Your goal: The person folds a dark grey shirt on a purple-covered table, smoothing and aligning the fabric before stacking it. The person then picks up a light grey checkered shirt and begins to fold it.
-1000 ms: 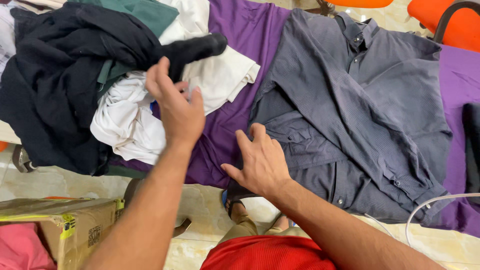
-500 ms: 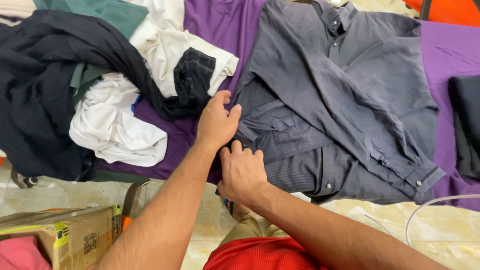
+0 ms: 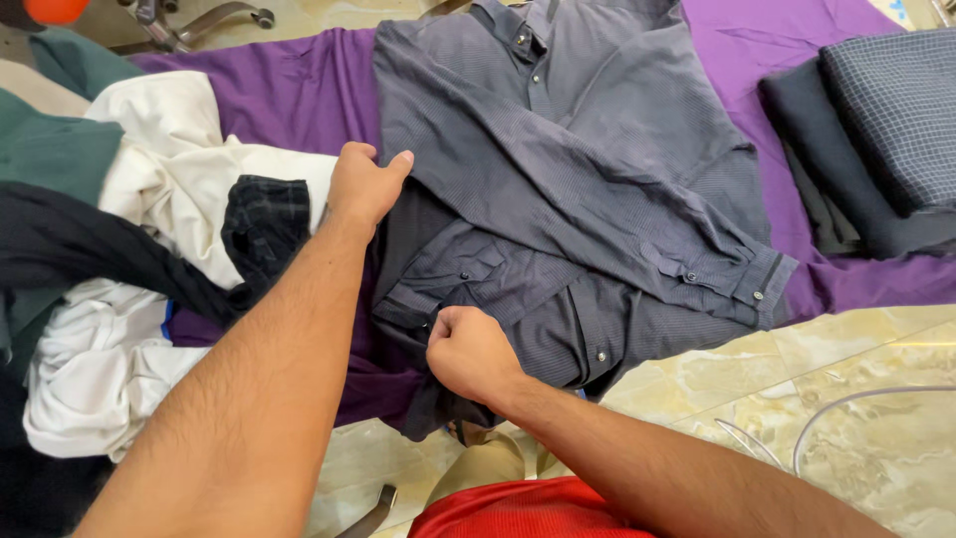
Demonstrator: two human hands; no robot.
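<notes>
**A:** How many shirts are you working on?

**B:** One. You have a single grey button-up shirt (image 3: 597,159) spread on the purple cloth (image 3: 289,100), its collar at 12 o'clock and one sleeve folded across the body toward 4 o'clock, where the cuff ends.

**A:** And your hands?

**B:** Two, both on that shirt. Your left hand (image 3: 363,189) is at the shirt's 9 o'clock edge, fingers curled around the fabric of the side seam. Your right hand (image 3: 468,354) is at 7 o'clock of the shirt, clenched into a fist on the lower hem.

**A:** What lies beside it?

**B:** At 9 o'clock of the shirt you have a loose heap: two white garments that I can tell apart, one cream (image 3: 169,169) higher up and one whiter (image 3: 90,379) lower down, plus one green piece (image 3: 50,149) and one black garment (image 3: 119,259) draped through them. How many more sit underneath I cannot tell.

**A:** And on the other side?

**B:** At 2 o'clock there is a stack of two folded pieces, one checked dark one (image 3: 896,110) lying on a plain dark one (image 3: 827,169), well apart from your hands.
</notes>
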